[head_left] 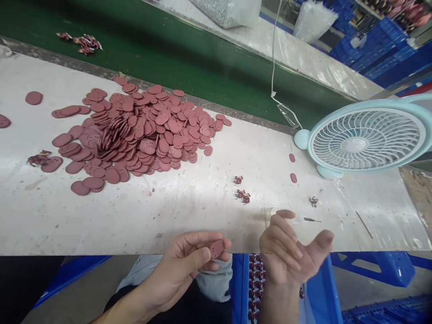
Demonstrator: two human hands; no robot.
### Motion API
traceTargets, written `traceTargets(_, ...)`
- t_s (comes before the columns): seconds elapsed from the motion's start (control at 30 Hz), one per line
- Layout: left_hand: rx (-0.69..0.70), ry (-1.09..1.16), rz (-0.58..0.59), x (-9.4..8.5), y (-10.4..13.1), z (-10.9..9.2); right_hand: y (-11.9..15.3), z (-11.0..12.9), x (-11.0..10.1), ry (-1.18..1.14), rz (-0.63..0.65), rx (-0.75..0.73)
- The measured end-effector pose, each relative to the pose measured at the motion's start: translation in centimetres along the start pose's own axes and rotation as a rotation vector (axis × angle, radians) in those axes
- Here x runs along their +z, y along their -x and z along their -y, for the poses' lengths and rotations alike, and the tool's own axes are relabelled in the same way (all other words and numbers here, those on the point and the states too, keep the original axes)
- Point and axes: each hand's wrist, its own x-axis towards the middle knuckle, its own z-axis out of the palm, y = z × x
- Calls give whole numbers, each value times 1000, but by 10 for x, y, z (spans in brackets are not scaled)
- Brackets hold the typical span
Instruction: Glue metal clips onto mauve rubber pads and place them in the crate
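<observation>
The left hand (182, 265) pinches one reddish-brown oval piece (217, 248) between thumb and fingers, at the near table edge. The right hand (290, 252) is open and holds nothing, fingers loosely curled. One big heap (141, 130) of such flat, matte ovals – too many to count – lies far left on the white table (209, 211). Two loose ovals (292, 167) lie beside one round, pale blue fan (366, 137).

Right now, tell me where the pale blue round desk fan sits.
In the head view, the pale blue round desk fan stands at the right end of the white worktable, beside the green conveyor belt, right of the pile of reddish-brown oval discs.
</observation>
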Motion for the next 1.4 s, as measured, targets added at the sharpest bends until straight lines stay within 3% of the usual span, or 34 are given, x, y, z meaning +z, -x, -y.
traceTargets(0.1, 8, -2, -28, 0, 1, -3, -5, -20, 24, 1090, -118, -264)
traceTargets(0.17, 4, -2, -42, 0, 3, -4, -19, -30, 29, 1569, -39, -347)
traceTargets(0.27, -3, -13, -52, -1, 5, -4, -43, -41, 26, 2081, 206, -311)
traceTargets(0.4, 15, -13, -66, -4, 8, -6, -53, -50, 19, 2310, 303, -225)
traceTargets(0.6, 63, 0, -98, -8, 8, -13, -43, -52, 9, 2189, 442, -416)
traceTargets(0.73, 110, 15, -65, -13, 3, -11, -54, -49, 13, 2153, 197, -534)
traceTargets(0.8, 129, 21, -44, -15, 2, -9, -64, -47, 20, 2172, 132, -473)
traceTargets(1.03, 155, 2, -96, -14, 8, -14, -80, -46, 38, 1944, 113, -222)
traceTargets(1.13, 164, -13, -123, -13, 13, -17, -64, -44, 49, 1805, 68, -128)
traceTargets(1.2, 169, -28, -134, -13, 14, -19, -46, -42, 60, 1575, 62, -44)
traceTargets(1.3, 181, -50, -138, -14, 13, -20, -15, -41, 77, 1170, 114, 138)
traceTargets(1.4, 221, -93, -131, -13, 11, -19, 7, -45, 87, 997, 156, 230)
